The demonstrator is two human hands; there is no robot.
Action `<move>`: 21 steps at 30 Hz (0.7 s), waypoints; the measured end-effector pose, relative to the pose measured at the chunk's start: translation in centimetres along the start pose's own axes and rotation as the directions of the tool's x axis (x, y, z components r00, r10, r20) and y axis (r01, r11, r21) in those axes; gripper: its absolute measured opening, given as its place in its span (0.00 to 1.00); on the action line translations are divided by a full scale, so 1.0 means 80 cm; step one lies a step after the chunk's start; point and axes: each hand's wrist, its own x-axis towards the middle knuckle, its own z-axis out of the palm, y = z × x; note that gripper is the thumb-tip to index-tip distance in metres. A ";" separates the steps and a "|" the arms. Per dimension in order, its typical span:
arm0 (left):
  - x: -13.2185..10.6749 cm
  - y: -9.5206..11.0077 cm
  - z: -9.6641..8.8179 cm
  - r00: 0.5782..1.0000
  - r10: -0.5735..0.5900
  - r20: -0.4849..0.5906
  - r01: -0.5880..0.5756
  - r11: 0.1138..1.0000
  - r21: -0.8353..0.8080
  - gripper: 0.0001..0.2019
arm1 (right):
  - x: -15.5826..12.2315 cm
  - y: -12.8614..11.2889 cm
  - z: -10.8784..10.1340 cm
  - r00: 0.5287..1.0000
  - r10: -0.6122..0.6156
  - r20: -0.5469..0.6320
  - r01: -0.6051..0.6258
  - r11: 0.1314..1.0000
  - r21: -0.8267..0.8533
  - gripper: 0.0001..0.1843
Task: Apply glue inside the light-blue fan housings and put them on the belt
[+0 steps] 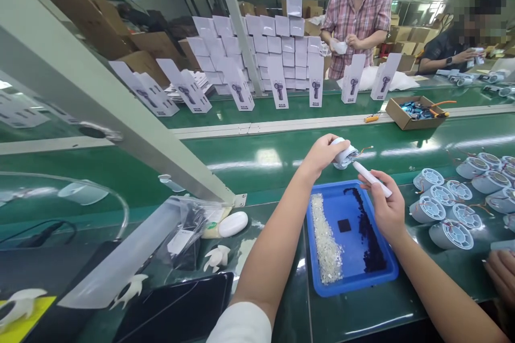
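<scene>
My left hand (324, 153) is wrapped round a light-blue round fan housing (345, 154), from which a thin wire with a small connector sticks out on the right. Close to the housing's lower right side is the tip of a white pen-like tool (372, 178). My right hand (387, 201) grips this tool between thumb and fingers. Whether the tip touches the housing, I cannot tell. Below both hands lies a blue tray (316, 288) with small clear pieces (325, 241) along its left side and small black pieces (370, 241) along its right.
Several light-blue housings (450, 233) with wires stand at right. A cardboard box (418, 120) of blue parts sits beyond the belt. Upright white boxes (277, 83) line the far side. A slanted metal post (161, 128) crosses the left. Two people work opposite; another person's hand (502, 270) shows at right.
</scene>
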 end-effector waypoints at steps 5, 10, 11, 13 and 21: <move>0.003 -0.004 0.006 0.999 0.028 -0.028 -0.026 0.997 0.074 0.11 | -0.002 0.001 0.001 0.999 -0.028 -0.022 0.028 0.999 0.020 0.17; 0.002 -0.004 0.015 0.998 0.039 -0.045 -0.031 0.987 0.158 0.12 | -0.006 0.006 -0.004 0.998 -0.051 -0.044 0.051 0.999 -0.004 0.18; 0.000 -0.002 0.017 0.999 0.033 -0.017 -0.029 0.981 0.191 0.12 | -0.006 0.008 -0.005 0.997 -0.064 -0.049 0.062 0.998 -0.029 0.18; -0.003 0.002 0.021 0.998 0.040 -0.041 -0.029 0.970 0.241 0.13 | -0.005 0.012 -0.007 0.996 -0.082 -0.035 0.078 0.992 -0.103 0.19; -0.012 -0.006 0.055 0.928 0.290 -0.234 -0.292 0.956 0.030 0.23 | -0.003 0.015 -0.007 0.977 0.086 0.196 -0.049 0.981 -0.189 0.23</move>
